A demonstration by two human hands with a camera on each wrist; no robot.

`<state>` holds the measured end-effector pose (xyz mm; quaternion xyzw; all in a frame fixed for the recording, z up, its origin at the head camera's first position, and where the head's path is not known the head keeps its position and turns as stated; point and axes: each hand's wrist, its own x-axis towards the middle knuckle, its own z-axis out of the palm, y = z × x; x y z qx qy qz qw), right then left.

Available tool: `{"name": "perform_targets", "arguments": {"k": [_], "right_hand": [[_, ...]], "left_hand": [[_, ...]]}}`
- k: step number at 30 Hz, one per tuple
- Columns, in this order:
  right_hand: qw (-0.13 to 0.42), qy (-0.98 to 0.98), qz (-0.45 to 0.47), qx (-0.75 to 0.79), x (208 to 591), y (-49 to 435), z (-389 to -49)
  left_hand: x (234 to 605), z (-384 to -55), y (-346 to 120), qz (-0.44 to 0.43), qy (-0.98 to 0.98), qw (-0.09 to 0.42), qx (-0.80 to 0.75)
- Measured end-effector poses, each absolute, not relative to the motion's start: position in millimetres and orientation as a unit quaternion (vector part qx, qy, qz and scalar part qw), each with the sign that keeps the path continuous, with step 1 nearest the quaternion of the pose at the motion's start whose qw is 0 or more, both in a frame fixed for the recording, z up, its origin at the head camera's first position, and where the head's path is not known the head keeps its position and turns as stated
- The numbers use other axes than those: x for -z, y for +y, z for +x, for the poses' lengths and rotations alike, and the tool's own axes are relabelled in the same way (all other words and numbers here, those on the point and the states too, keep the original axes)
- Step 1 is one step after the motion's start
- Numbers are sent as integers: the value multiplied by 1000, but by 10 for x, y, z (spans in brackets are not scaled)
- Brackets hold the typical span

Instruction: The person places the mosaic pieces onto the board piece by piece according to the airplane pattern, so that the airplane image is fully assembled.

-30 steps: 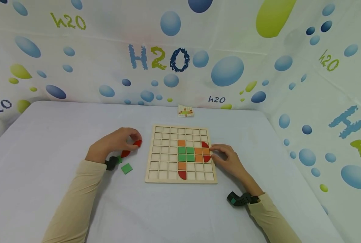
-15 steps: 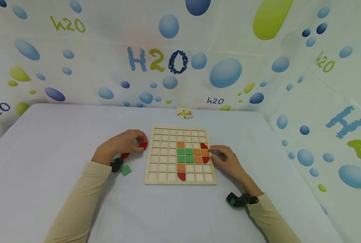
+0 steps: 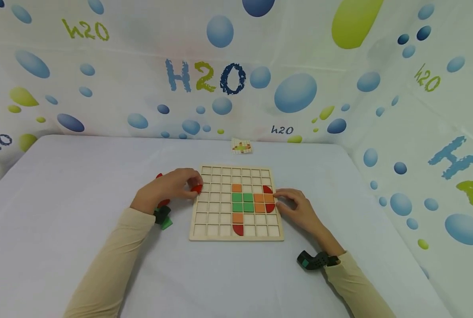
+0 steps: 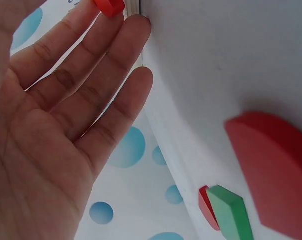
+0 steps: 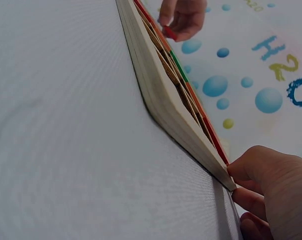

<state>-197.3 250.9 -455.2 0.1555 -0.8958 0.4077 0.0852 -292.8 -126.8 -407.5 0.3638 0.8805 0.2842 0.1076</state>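
In the head view, my left hand (image 3: 168, 187) pinches a red quarter-circle tile (image 3: 197, 189) at the left edge of the wooden grid board (image 3: 215, 197). The left wrist view shows that red tile (image 4: 111, 6) at the fingertips, the other fingers extended. On the board's right side, my right hand (image 3: 300, 211) holds the rim with thumb and index fingertips; the right wrist view shows them against the board's pale side (image 5: 163, 102). Green tiles (image 3: 238, 202), orange tiles (image 3: 237, 218) and red quarter-circles (image 3: 238, 230) fill several cells in the middle and right.
Loose red tiles (image 3: 163, 203) and green tiles (image 3: 167, 223) lie on the white cloth around my left wrist, partly hidden by it. A small card with a printed coloured pattern (image 3: 242, 146) lies behind the board, near the patterned backdrop (image 3: 141, 66).
My left hand has carried the red quarter-circle tile rightward from the loose tiles to the board's left edge. The right hand stays at the board's right rim.
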Motion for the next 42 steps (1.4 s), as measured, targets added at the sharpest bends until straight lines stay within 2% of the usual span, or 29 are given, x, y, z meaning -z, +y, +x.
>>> {"name": "perform_targets", "arguments": {"k": [14, 42], "right_hand": [[76, -896, 146, -413, 4542, 2515, -1978], [83, -895, 157, -408, 4564, 2535, -1975]], "left_hand": [[3957, -2934, -1062, 368, 888, 117, -249], [3946, -3099, -602, 384, 884, 137, -230]]}}
